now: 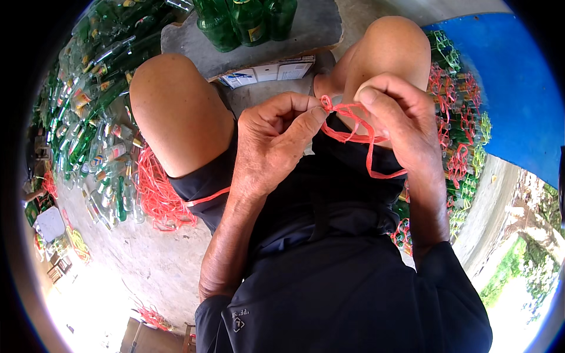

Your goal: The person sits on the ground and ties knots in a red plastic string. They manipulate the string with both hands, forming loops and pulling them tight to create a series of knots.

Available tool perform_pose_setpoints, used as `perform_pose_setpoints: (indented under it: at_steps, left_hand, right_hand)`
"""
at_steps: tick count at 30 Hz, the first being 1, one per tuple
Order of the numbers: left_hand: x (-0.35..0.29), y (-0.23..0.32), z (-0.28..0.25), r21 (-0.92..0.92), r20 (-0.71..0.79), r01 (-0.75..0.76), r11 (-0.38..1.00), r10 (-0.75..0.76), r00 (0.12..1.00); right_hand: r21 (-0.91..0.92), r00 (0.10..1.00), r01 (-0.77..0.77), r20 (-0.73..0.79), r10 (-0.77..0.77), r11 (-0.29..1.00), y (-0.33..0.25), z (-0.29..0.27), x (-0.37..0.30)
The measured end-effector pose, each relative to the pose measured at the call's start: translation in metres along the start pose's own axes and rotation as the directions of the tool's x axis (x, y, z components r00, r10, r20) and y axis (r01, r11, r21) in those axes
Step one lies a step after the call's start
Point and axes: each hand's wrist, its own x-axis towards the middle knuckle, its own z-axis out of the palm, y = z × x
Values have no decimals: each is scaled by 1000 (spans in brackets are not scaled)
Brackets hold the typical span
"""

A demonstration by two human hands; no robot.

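Note:
A red plastic string (369, 140) is stretched between my two hands over my lap, with a small knotted loop near the left fingertips. My left hand (276, 138) pinches the string at that loop between thumb and forefinger. Slightly higher and to the right, my right hand (403, 115) grips the same string between thumb and bent forefinger; its other fingers curl in and are partly hidden. One strand hangs in a bend below the right hand. Beyond my knees, green glass bottles (250, 23) stand together on a grey slab (306, 35).
A large heap of loose glass bottles (88, 117) lies to my left. Beside my left thigh is a tangle of red string (159, 188). At my right, bundles of tied bottles (456, 123) stand next to a blue board (512, 76). A printed box (271, 72) sits under the slab.

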Motion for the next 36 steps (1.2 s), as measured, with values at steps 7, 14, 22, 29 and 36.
perform_pose_setpoints:
  at_steps: [7,14,22,29,36]
  left_hand:
    - [1,2,3,47,-8,15,999,-14,1000]
    - [3,-4,5,149,4,-81,986,81,997]
    - [2,0,4,233,62,-63,970,50,997]
    - [3,2,4,311,76,-53,949,31,997]
    - [2,4,4,324,93,-65,944,37,995]
  right_hand:
    - [-392,892,449,140,-430,803,-10,5,-2]
    - [-460,881,470,190,-434,753,-5,9,2]
    - [-494,891,454,270,-366,741,-5,8,4]
    - [-528,900,427,324,-290,734,-3,3,10]
    - [-408,923,170,384,-1,897,4,-6,14]
